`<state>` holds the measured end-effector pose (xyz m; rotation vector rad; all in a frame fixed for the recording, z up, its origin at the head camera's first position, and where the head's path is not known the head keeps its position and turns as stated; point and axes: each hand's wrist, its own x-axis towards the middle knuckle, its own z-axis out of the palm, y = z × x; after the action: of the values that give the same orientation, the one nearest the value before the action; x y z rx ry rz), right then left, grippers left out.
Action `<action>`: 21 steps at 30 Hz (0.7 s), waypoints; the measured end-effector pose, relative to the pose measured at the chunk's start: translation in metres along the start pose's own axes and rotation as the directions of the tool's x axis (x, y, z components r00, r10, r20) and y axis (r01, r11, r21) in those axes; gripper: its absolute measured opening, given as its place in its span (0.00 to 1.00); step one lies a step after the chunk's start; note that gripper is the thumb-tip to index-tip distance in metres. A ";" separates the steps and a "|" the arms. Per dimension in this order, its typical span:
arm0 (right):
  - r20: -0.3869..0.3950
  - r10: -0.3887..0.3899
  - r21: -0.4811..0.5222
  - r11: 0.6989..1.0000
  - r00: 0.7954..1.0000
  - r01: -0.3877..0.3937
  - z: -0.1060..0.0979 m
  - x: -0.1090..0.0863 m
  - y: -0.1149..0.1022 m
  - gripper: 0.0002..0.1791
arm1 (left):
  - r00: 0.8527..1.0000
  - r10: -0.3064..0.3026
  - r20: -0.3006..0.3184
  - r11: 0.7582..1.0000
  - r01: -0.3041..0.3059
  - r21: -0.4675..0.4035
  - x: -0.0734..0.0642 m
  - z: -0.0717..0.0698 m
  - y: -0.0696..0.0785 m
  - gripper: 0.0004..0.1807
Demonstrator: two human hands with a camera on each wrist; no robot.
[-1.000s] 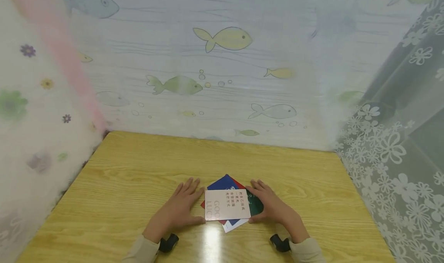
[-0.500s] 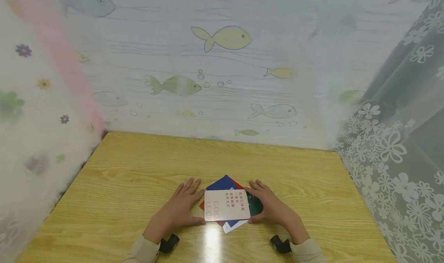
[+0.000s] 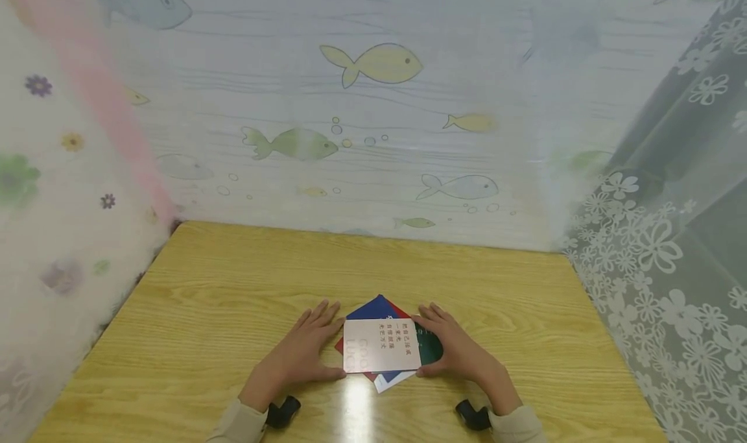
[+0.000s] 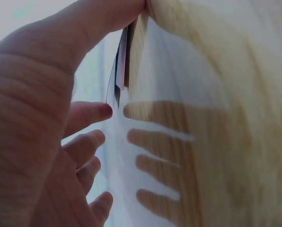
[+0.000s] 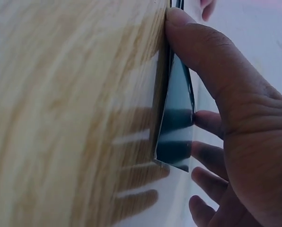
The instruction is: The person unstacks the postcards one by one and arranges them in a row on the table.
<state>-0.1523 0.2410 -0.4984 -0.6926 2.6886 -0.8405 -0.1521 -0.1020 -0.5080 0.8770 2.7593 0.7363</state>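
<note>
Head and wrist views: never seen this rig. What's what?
No machine: it's a person's bare left hand and right hand. The head picture looks forward and down; each wrist picture looks at that hand's work. On the yellow wood-grain table, stacked askew: a thin rectangular pale pink card with writing on top, with a dark blue card, red card, dark green card and white card showing beneath. Each hand grips one short end of the pale pink card; unclear whether lower ones too.
</note>
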 end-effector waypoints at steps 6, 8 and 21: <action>0.003 0.006 0.016 1.000 1.000 -0.006 0.002 -0.001 0.001 0.54 | 1.000 0.003 -0.019 1.000 -0.003 -0.019 -0.002 0.001 -0.001 0.52; -0.001 -0.003 0.015 1.000 1.000 0.003 0.003 -0.001 0.001 0.54 | 1.000 0.004 -0.020 1.000 -0.005 -0.022 -0.002 0.001 -0.002 0.52; -0.028 -0.008 0.018 1.000 1.000 0.009 0.006 -0.004 0.002 0.55 | 0.998 0.032 -0.052 0.997 -0.036 -0.070 -0.004 0.003 -0.002 0.53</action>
<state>-0.1480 0.2417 -0.5043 -0.6935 2.7012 -0.8827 -0.1489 -0.1044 -0.5110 0.9053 2.7498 0.8679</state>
